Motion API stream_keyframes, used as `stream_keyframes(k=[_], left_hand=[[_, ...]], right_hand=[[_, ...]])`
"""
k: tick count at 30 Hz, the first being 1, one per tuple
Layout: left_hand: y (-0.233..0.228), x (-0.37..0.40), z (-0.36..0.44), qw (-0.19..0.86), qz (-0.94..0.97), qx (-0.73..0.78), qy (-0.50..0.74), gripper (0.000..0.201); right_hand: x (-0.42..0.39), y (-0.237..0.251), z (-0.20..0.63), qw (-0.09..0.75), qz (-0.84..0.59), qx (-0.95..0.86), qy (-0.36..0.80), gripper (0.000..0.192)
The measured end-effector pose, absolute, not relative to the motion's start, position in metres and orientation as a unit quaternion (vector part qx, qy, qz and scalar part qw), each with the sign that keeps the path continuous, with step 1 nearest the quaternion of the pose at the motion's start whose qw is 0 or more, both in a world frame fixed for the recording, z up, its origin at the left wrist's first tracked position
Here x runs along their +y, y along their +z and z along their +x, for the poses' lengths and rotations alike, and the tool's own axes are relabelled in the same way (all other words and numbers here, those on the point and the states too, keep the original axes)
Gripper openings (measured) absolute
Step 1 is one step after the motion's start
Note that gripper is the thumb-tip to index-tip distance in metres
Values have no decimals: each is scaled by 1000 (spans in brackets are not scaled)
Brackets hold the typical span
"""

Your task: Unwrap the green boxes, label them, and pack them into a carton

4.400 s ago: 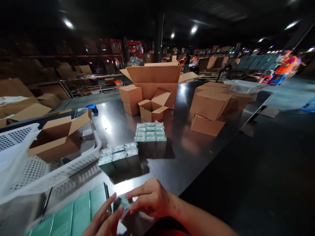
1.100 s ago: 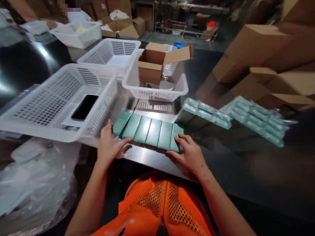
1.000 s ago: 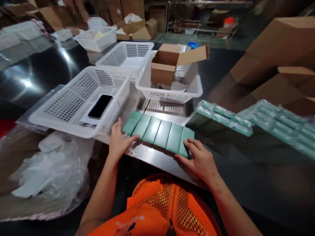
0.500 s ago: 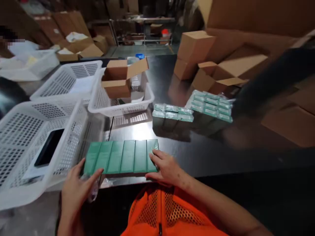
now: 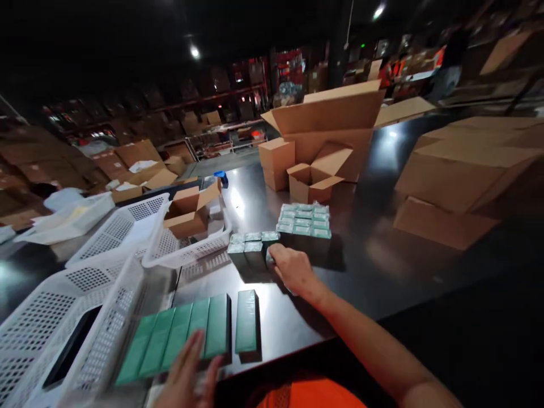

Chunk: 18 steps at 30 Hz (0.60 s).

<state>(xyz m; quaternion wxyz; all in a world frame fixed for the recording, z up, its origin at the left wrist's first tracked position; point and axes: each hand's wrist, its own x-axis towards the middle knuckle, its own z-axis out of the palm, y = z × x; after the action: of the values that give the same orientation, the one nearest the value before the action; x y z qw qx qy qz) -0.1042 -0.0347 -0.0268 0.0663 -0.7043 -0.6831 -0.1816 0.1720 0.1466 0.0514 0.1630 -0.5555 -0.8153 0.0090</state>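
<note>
A row of flat green boxes lies at the near edge of the dark shiny table. One more green box lies just right of the row, with a small gap between them. My left hand rests with its fingers spread on the near edge of that row. My right hand is stretched forward to a small group of upright wrapped green boxes. Its fingers curl around the rightmost box of that group. A bigger block of wrapped green boxes stands just behind.
White perforated baskets stand at the left; the nearest holds a black phone, another an open cardboard box. Brown cartons stand at the back, with flat ones at the right. A blue-capped bottle stands behind the baskets.
My right hand left the flat row and reached forward to the small upright group. One flat box now lies apart from the row. My view has lifted.
</note>
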Motion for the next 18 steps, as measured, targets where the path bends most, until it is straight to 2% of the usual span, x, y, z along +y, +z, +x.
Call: stream_keyframes(k=[2,4,6,8,11,13,18], left_hand=[[-25,-22,-52,45,-742,-662,-96,50],[-20,-10,-16,1,-758,-652,10,58],[-13,-2,-2,-21,-750,-658,61,59],[-10,1,-4,-28,-741,-668,65,59],[-8,-2,-13,-25,-718,-694,43,60],[-9,-6,-15,-28,-703,-710,32,61],[-7,-14,-7,-34,-699,-714,-3,58]], right_hand=[[129,44,183,172,-565,-807,10,29],[108,32,198,213,-589,-779,30,43],[90,16,214,252,-622,-738,67,53],[78,0,227,234,-652,-712,110,52],[67,-19,238,130,-666,-717,161,46],[62,-28,241,90,-674,-714,166,48],[56,-36,243,128,-616,-772,84,71]])
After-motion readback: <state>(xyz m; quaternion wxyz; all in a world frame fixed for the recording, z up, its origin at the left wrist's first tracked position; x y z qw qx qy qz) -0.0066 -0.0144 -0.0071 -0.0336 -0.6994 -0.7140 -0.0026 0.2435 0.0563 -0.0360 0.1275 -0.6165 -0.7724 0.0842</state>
